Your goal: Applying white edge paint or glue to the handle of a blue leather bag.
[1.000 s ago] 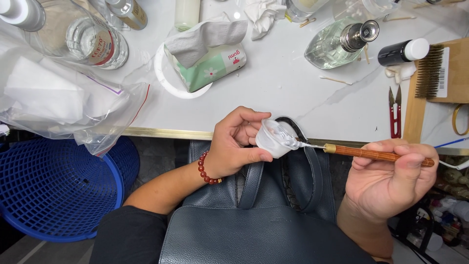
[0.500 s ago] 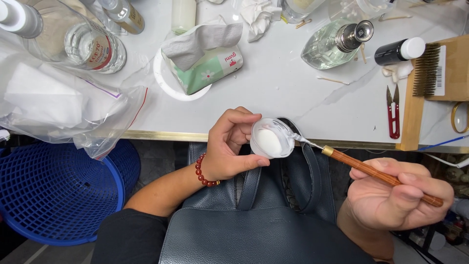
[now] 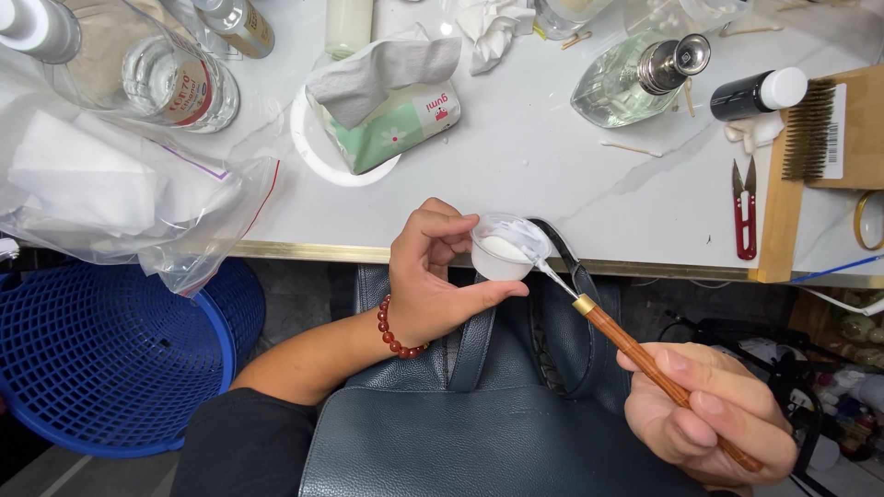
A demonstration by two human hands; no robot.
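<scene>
Small cup in left-hand grip

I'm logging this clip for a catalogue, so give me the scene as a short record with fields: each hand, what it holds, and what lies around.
left hand: holds a small clear cup of white paste
right hand: grips a wooden-handled tool, its tip in the cup
under the hands: dark blue-grey leather bag with straps
table: white marble top, brass edge
on table: tissue pack, glass bottle, red snips, wire brush, plastic bag
floor left: blue basket
</scene>
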